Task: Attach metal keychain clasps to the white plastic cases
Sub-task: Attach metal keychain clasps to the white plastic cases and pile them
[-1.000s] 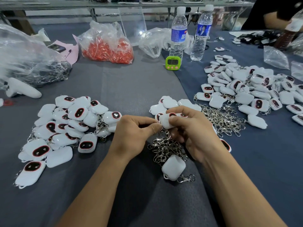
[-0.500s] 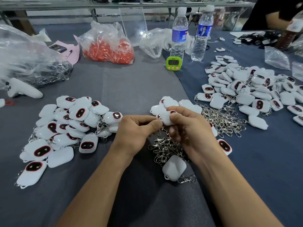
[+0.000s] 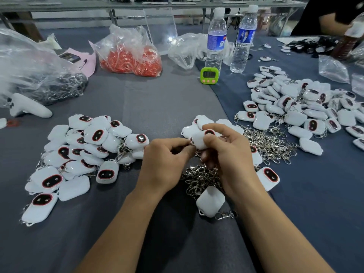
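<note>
My right hand [image 3: 226, 154] grips a white plastic case [image 3: 200, 139] with a dark red-rimmed window, held above the table's middle. My left hand [image 3: 165, 160] pinches a metal clasp ring [image 3: 190, 143] at the case's left edge. Below my hands lies a heap of loose silver clasps [image 3: 201, 178]. A finished case with a clasp [image 3: 210, 201] lies nearest me. A pile of cases with clasps [image 3: 78, 154] sits on the left. A few bare cases [image 3: 202, 120] lie just behind my hands.
A larger pile of cases [image 3: 299, 107] and more clasps [image 3: 271, 142] cover the right side. Two water bottles [image 3: 215, 42], a green timer [image 3: 209, 75], a bag of orange parts [image 3: 130, 56] and clear bags [image 3: 29, 71] stand at the back. Another person's arm [image 3: 331, 22] is at far right.
My hands have stayed together on the case and shifted slightly away from me; the right fingers have turned the case a little. Nothing else moved.
</note>
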{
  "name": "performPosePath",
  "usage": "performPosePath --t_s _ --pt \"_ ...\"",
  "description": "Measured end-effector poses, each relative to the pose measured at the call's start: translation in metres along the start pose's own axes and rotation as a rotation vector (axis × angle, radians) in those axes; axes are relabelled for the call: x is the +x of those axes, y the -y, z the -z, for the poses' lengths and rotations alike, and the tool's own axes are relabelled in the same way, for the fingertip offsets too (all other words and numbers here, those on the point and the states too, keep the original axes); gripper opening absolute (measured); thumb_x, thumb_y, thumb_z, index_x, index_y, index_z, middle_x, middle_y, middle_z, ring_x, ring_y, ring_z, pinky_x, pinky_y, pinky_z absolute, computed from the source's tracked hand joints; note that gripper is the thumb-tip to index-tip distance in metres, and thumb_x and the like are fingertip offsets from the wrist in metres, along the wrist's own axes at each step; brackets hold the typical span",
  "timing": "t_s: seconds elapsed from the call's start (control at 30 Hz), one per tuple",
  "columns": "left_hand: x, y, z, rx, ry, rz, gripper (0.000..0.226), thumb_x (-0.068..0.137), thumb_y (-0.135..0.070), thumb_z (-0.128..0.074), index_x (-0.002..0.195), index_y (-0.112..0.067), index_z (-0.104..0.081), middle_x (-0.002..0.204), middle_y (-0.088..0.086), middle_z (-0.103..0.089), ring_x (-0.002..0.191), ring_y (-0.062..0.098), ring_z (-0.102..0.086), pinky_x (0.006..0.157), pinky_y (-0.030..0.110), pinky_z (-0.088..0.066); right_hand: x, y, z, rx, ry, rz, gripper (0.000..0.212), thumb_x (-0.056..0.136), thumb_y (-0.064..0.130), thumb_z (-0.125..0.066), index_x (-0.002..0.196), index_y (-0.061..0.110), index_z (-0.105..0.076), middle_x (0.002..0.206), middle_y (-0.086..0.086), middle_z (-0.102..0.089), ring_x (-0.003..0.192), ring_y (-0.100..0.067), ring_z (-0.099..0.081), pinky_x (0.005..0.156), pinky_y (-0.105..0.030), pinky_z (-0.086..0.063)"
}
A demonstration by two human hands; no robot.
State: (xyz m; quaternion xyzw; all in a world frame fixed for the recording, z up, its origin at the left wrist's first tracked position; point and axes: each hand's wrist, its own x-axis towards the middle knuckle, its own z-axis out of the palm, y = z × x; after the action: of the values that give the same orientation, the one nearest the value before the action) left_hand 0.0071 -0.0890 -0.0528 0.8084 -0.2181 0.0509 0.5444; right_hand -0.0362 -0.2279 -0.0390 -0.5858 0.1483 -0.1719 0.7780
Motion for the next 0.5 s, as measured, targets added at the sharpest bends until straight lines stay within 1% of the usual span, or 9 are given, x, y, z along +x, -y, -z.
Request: performPosePath --t_s 0.07,0.13,0.23,0.3,0.37,0.4,0.43,0.47,0.5 --pt "0.003 0.000 -0.002 -0.184 0.068 0.118 0.013 0.088 -0.023 -0.076 0.084 -0.034 -0.081 0.065 -0.015 -0.070 0.057 0.003 -0.058 0.057 0.016 -0.047 0.001 0.001 0.002 0.090 0.029 -0.069 0.024 0.092 -0.007 -0.056 0.101 0.009 -0.072 0.064 -0.010 -0.063 0.041 -0.016 -0.050 0.037 -0.020 -0.033" --pt "0.003 -0.002 -0.003 -0.287 0.106 0.188 0.010 0.085 -0.027 -0.074 0.082 -0.031 -0.082 0.058 -0.011 -0.062 0.055 0.007 -0.050 0.055 0.018 -0.043 0.002 0.002 0.004 0.131 0.048 -0.126 0.024 0.093 -0.004 -0.056 0.101 0.011 -0.073 0.066 -0.009 -0.063 0.041 -0.013 -0.049 0.037 -0.019 -0.033" --pt "0.003 -0.001 -0.001 -0.237 0.068 0.144 0.008 0.084 -0.026 -0.076 0.080 -0.029 -0.082 0.054 -0.011 -0.058 0.054 0.005 -0.047 0.054 0.019 -0.040 0.002 0.001 0.004 0.129 0.042 -0.123 0.025 0.092 -0.005 -0.056 0.099 0.011 -0.073 0.065 -0.009 -0.060 0.040 -0.013 -0.047 0.037 -0.018 -0.033" --pt "0.001 0.002 0.000 -0.034 0.033 0.017 0.010 0.086 -0.027 -0.075 0.078 -0.027 -0.081 0.054 -0.011 -0.059 0.053 0.003 -0.047 0.053 0.021 -0.039 0.000 -0.001 0.002 0.003 0.014 -0.009 0.027 0.088 -0.007 -0.058 0.096 0.015 -0.074 0.061 -0.008 -0.057 0.041 -0.017 -0.046 0.040 -0.021 -0.035" --pt "-0.002 0.003 0.000 0.388 0.029 -0.191 0.015 0.083 -0.026 -0.070 0.072 -0.019 -0.078 0.057 -0.003 -0.062 0.057 0.016 -0.055 0.056 0.028 -0.039 -0.004 -0.008 0.000 -0.351 -0.022 0.213 0.028 0.084 -0.001 -0.064 0.092 0.024 -0.074 0.058 0.005 -0.057 0.047 -0.013 -0.047 0.048 -0.024 -0.040" --pt "-0.004 0.004 -0.001 0.584 0.017 -0.295 0.014 0.081 -0.022 -0.070 0.068 -0.017 -0.075 0.058 0.003 -0.062 0.058 0.025 -0.056 0.059 0.030 -0.039 -0.007 -0.010 -0.002 -0.538 -0.018 0.314 0.027 0.083 0.003 -0.067 0.093 0.028 -0.073 0.056 0.010 -0.057 0.048 -0.007 -0.046 0.052 -0.020 -0.039" --pt "-0.005 0.005 -0.002 0.696 -0.006 -0.367 0.012 0.078 -0.017 -0.072 0.066 -0.015 -0.073 0.059 0.006 -0.062 0.058 0.030 -0.056 0.060 0.032 -0.037 -0.008 -0.012 -0.005 -0.650 -0.014 0.375 0.026 0.084 0.007 -0.069 0.093 0.031 -0.072 0.055 0.015 -0.056 0.048 -0.006 -0.047 0.053 -0.016 -0.037" --pt "-0.006 0.005 -0.003 0.723 -0.021 -0.382 0.013 0.078 -0.014 -0.074 0.066 -0.014 -0.071 0.059 0.008 -0.062 0.058 0.031 -0.055 0.061 0.032 -0.036 -0.008 -0.013 -0.005 -0.667 -0.028 0.378 0.025 0.084 0.008 -0.070 0.093 0.031 -0.072 0.055 0.017 -0.056 0.049 -0.006 -0.049 0.053 -0.015 -0.038" --pt "-0.007 0.005 -0.003 0.682 -0.031 -0.353 0.014 0.081 -0.014 -0.074 0.067 -0.015 -0.071 0.061 0.006 -0.063 0.060 0.030 -0.055 0.062 0.032 -0.035 -0.007 -0.012 -0.005 -0.599 -0.045 0.331 0.025 0.085 0.007 -0.069 0.093 0.030 -0.072 0.054 0.015 -0.057 0.048 -0.006 -0.050 0.053 -0.018 -0.041"
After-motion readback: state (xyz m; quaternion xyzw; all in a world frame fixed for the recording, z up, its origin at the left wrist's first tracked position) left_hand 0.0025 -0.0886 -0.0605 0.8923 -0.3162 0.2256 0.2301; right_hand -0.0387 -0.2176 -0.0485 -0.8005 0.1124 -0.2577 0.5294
